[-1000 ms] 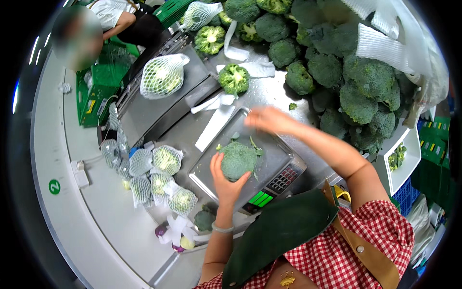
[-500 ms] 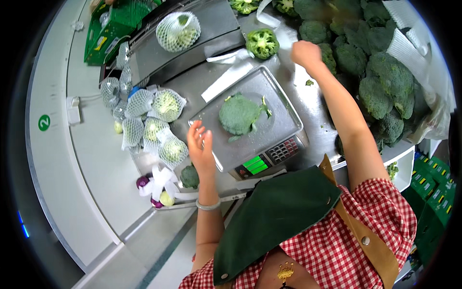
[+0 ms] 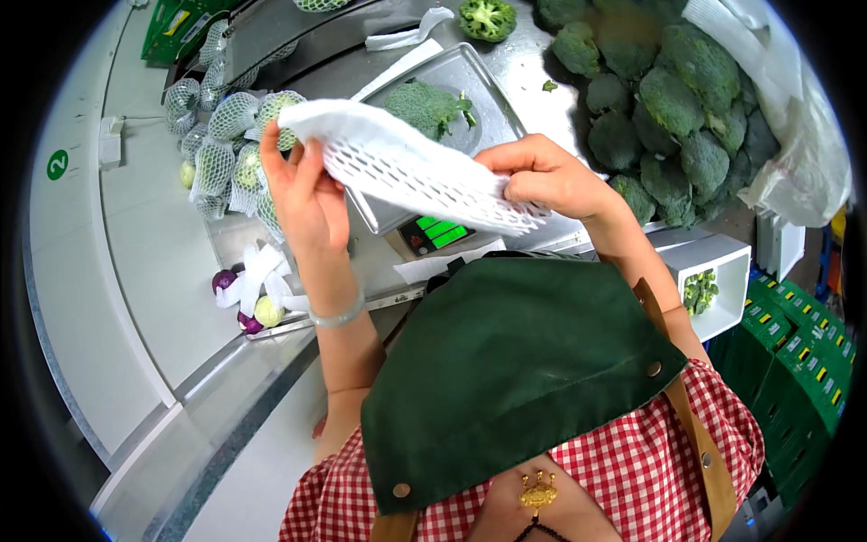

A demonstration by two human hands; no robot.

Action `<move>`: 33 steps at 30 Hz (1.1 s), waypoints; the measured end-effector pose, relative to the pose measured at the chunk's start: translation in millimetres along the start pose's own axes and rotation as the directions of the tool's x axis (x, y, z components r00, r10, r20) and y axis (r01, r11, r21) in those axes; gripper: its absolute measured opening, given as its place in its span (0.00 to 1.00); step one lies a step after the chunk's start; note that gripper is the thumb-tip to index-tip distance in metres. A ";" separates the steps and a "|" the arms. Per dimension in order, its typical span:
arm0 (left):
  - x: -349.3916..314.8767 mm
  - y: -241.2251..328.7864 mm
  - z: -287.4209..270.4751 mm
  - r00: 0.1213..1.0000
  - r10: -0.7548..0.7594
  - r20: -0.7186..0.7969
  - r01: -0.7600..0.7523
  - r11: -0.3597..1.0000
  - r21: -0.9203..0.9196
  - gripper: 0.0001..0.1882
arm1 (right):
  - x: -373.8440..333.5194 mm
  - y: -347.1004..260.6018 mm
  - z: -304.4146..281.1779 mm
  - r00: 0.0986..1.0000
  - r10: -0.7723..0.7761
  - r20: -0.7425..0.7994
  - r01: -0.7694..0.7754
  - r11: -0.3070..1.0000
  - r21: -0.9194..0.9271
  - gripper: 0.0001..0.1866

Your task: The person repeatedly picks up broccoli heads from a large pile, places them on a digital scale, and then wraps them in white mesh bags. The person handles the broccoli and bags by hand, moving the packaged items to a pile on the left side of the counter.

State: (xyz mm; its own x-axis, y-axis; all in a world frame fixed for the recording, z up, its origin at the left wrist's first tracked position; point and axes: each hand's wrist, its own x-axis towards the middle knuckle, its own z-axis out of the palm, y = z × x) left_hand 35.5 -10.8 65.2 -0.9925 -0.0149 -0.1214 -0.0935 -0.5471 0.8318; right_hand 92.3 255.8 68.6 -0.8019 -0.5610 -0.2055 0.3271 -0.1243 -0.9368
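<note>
A white foam net sleeve (image 3: pixel 406 172), partly stretched so its slits show, spans the space between my two hands. My left hand (image 3: pixel 307 194) grips its left end with thumb and fingers. At the slitted right end, my right hand (image 3: pixel 546 179) pinches the edge. Behind the sleeve, a broccoli head (image 3: pixel 420 106) lies on its side on the metal tray (image 3: pixel 465 77) of a scale; neither hand touches it. The sleeve covers part of the tray and of the scale's lit green display (image 3: pixel 444 233).
A big pile of broccoli (image 3: pixel 668 117) fills the right, beside a plastic bag (image 3: pixel 799 172). Netted vegetables (image 3: pixel 215 163) lie at left, above purple and pale ones (image 3: pixel 268 312). Another broccoli (image 3: pixel 488 20) sits beyond the tray. A white bin (image 3: pixel 722 298) and green crates (image 3: pixel 786 352) stand at lower right.
My right hand has come back from the far side near the broccoli pile, and a foam net sleeve is now held between both hands. My left hand has risen. The view has shifted.
</note>
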 end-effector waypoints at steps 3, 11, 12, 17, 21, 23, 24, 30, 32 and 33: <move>-26.6 -0.3 -36.9 0.990 -0.069 0.124 0.056 0.992 0.110 0.28 | -4.4 12.9 13.7 0.997 0.002 0.081 0.000 1.000 -0.027 0.24; -84.5 37.2 -21.0 0.934 0.066 0.351 -0.081 0.996 0.027 0.35 | -21.1 6.2 39.3 0.972 0.181 0.149 -0.176 0.983 -0.042 0.25; -89.6 37.6 -25.8 0.961 0.052 0.271 -0.083 0.991 0.106 0.33 | -23.0 9.0 42.3 0.978 0.159 0.137 -0.155 0.987 -0.036 0.25; -85.8 18.0 -72.8 0.999 -0.010 -0.037 0.010 1.000 -0.001 0.13 | -26.3 19.3 41.9 0.950 0.019 0.313 -0.068 0.987 0.146 0.21; -80.3 -12.5 -60.6 0.970 -0.233 -0.071 0.205 0.937 -0.282 0.11 | 28.4 47.4 68.7 0.972 -0.200 -0.125 0.231 0.916 0.327 0.23; -79.1 -44.4 -49.7 0.991 0.085 -0.103 -0.044 0.935 0.352 0.11 | 57.2 50.3 103.3 0.951 -0.177 -0.252 0.251 0.921 0.300 0.30; -74.7 -61.8 -37.3 0.913 0.398 0.087 -0.349 0.654 0.671 0.11 | 61.3 53.2 110.6 0.949 -0.125 -0.289 0.241 0.878 0.413 0.32; -79.1 -69.9 -63.7 0.946 -0.251 -0.203 0.205 0.953 -0.225 0.12 | 43.6 68.3 95.5 0.980 0.145 -0.135 -0.087 0.926 0.366 0.28; -89.9 -41.8 -67.6 0.899 -0.430 0.083 0.435 0.856 -0.280 0.16 | 28.2 77.7 79.7 0.972 0.226 0.065 -0.234 0.889 0.393 0.23; -97.5 -40.8 -68.2 0.782 -0.623 0.032 0.605 0.746 -0.276 0.20 | 23.4 92.7 74.5 0.972 0.213 0.096 -0.228 0.772 0.593 0.20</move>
State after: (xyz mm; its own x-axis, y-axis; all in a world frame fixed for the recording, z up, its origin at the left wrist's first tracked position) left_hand 141.4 -44.0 6.1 -0.7204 0.3553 -0.5957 -0.6488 -0.6487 0.3977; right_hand 141.1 170.2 -2.0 -0.6620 -0.6504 -0.3724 0.7318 -0.4536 -0.5086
